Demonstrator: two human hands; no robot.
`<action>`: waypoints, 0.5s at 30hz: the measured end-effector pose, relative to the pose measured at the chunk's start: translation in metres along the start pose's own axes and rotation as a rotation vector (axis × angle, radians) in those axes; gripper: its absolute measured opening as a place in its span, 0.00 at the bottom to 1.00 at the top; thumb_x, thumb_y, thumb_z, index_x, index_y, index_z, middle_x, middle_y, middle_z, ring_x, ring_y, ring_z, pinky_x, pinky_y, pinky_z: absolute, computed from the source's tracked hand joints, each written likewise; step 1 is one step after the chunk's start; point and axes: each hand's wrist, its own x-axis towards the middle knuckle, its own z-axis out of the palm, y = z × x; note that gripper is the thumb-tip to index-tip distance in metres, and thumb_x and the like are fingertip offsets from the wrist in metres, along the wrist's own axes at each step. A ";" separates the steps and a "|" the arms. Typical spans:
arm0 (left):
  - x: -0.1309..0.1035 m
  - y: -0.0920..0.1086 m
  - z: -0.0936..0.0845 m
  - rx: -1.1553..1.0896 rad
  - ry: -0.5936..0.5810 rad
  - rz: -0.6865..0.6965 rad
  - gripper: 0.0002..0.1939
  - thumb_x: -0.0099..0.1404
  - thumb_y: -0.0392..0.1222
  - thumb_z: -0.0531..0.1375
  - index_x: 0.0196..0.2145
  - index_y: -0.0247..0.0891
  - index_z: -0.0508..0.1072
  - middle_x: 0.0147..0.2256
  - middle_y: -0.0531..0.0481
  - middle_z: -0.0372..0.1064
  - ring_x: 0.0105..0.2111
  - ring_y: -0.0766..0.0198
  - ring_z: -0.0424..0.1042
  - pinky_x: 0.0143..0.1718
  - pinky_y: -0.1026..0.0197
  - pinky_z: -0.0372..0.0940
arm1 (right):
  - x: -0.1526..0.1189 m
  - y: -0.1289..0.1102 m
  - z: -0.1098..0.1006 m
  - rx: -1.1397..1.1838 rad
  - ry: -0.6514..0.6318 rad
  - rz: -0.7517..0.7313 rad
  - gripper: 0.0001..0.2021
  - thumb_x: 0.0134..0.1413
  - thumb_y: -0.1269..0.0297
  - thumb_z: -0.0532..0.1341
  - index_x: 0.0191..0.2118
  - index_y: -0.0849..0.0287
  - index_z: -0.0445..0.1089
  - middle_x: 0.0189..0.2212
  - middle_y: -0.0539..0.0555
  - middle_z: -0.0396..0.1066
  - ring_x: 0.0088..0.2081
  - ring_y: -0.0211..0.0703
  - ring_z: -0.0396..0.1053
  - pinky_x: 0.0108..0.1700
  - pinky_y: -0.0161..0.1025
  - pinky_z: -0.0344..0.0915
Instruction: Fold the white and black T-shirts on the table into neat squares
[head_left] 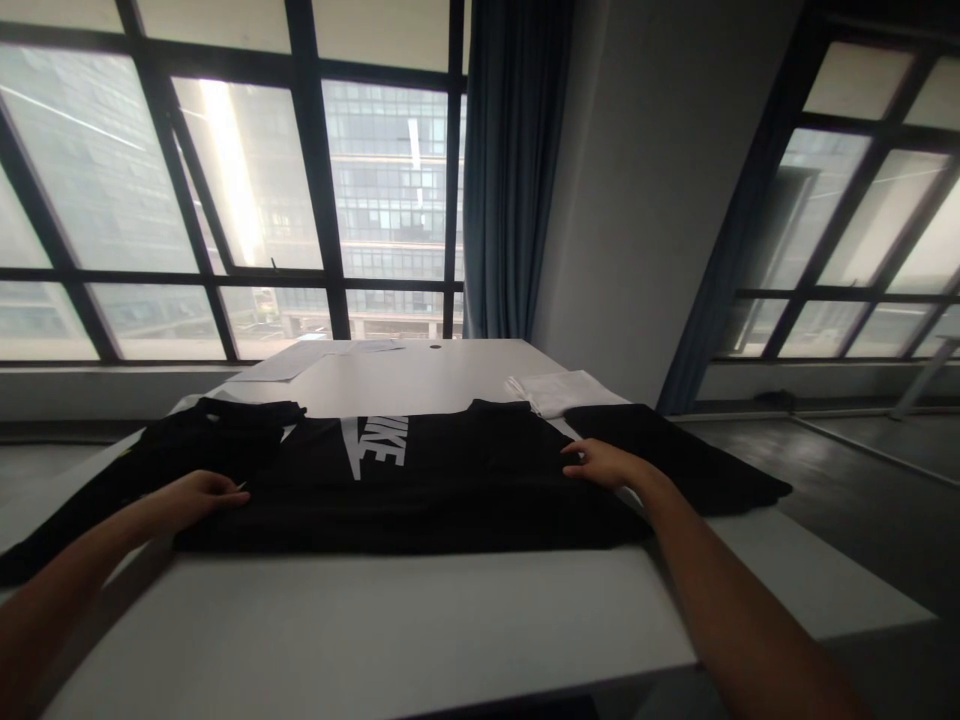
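A black shirt (465,480) with a white swoosh and NIKE lettering lies spread sideways across the white table in front of me. My left hand (196,500) is at its left end, thumb and fingers pinched together on the cloth. Something small and pale shows at those fingertips. My right hand (604,465) is at the shirt's right end, its thumb and fingers closed on the fabric there. Between both hands the shirt lies mostly flat, its long near edge roughly parallel to the table's front edge.
A crumpled dark garment (202,440) lies on the left, partly behind my left arm. On the right are a folded black cloth (675,455) and a white folded bundle (559,390). Paper sheets (281,368) rest on the table (420,610). Windows and a blue curtain (514,170) stand beyond.
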 end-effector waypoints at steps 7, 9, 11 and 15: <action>-0.013 0.045 0.032 0.278 0.143 0.470 0.32 0.63 0.66 0.52 0.52 0.42 0.74 0.55 0.45 0.71 0.56 0.48 0.68 0.59 0.51 0.60 | -0.010 -0.040 0.012 -0.200 0.282 -0.194 0.26 0.57 0.52 0.61 0.59 0.56 0.69 0.53 0.61 0.72 0.53 0.55 0.70 0.55 0.45 0.64; -0.016 0.056 0.052 0.300 -0.055 0.594 0.33 0.65 0.65 0.50 0.61 0.46 0.68 0.63 0.47 0.62 0.64 0.49 0.59 0.65 0.48 0.51 | -0.007 -0.048 0.025 -0.176 0.154 -0.275 0.31 0.55 0.49 0.63 0.62 0.56 0.66 0.61 0.62 0.64 0.58 0.56 0.65 0.60 0.46 0.60; -0.020 0.062 0.063 0.337 -0.206 0.592 0.33 0.67 0.64 0.49 0.65 0.48 0.61 0.67 0.48 0.53 0.67 0.49 0.50 0.67 0.44 0.44 | -0.005 -0.049 0.033 -0.166 0.023 -0.276 0.35 0.53 0.47 0.64 0.64 0.57 0.63 0.65 0.62 0.56 0.63 0.57 0.60 0.64 0.47 0.56; -0.036 0.070 0.052 0.322 -0.300 0.535 0.35 0.63 0.65 0.56 0.64 0.51 0.63 0.66 0.48 0.55 0.66 0.46 0.53 0.65 0.46 0.50 | -0.008 -0.044 0.027 -0.168 -0.086 -0.289 0.37 0.48 0.46 0.67 0.63 0.56 0.65 0.66 0.62 0.55 0.63 0.58 0.59 0.64 0.47 0.56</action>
